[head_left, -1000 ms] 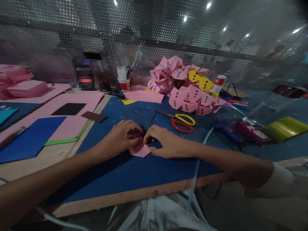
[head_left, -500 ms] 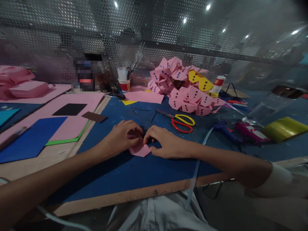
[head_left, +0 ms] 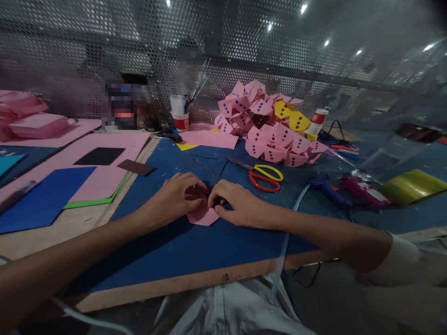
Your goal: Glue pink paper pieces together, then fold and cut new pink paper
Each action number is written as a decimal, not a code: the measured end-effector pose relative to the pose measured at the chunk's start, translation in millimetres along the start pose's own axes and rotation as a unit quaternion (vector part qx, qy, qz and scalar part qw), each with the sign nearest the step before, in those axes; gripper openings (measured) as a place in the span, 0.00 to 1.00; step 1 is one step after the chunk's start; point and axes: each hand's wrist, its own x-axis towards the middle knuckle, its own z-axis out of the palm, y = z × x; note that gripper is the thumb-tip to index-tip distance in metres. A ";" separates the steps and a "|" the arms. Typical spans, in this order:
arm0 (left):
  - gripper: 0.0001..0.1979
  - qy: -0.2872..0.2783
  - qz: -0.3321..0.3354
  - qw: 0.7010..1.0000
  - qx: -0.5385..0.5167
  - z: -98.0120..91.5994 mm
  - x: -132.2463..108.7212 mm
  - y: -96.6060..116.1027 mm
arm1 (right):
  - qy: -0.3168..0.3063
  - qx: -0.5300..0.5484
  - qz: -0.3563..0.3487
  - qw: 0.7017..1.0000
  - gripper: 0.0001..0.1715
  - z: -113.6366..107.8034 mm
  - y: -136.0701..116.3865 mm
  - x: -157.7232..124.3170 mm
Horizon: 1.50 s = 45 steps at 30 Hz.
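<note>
A small folded piece of pink paper [head_left: 204, 217] lies on the blue mat, between my two hands. My left hand [head_left: 179, 195] grips its left side, thumb and fingers curled around the edge. From the right, my right hand [head_left: 237, 204] closes on the paper with fingers bent and thumb near its right corner. Parts of the paper and some fingertips are hidden. Just beyond my right hand lie scissors [head_left: 265, 176] with one yellow and one red handle, blades pointing left.
Pink folded pieces with dots [head_left: 275, 144] are heaped at the back. Glue guns, one blue [head_left: 328, 190] and one magenta [head_left: 366, 191], lie right, with a yellow sheet [head_left: 415, 186]. Leftward are blue [head_left: 52, 195], black [head_left: 99, 156] and brown [head_left: 136, 167] sheets. A paper cup [head_left: 180, 121] stands behind.
Both hands stay almost in place on the pink paper. My right thumb shifts slightly at the paper's corner. The view has moved a little.
</note>
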 end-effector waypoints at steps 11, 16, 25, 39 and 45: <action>0.09 0.000 -0.006 1.000 0.009 -1.0 0.1 1.4 | 0.005 0.032 -0.014 0.999 0.11 -0.2 5.6 -0.1; 0.09 0.005 -0.002 1.000 0.013 -0.8 -0.1 1.6 | 0.012 0.026 -0.013 0.999 0.09 1.6 5.0 0.8; 0.09 0.004 -0.002 1.000 0.021 -0.7 0.2 1.5 | 0.013 0.001 0.001 1.000 0.07 2.6 1.7 3.8; 0.10 -0.004 -0.005 1.000 0.016 -2.6 0.1 4.3 | 0.002 0.014 0.008 1.000 0.04 0.9 1.1 5.1; 0.09 0.000 -0.003 1.000 0.020 -3.5 -0.3 5.6 | 0.005 0.014 0.013 1.000 0.05 1.6 0.3 5.4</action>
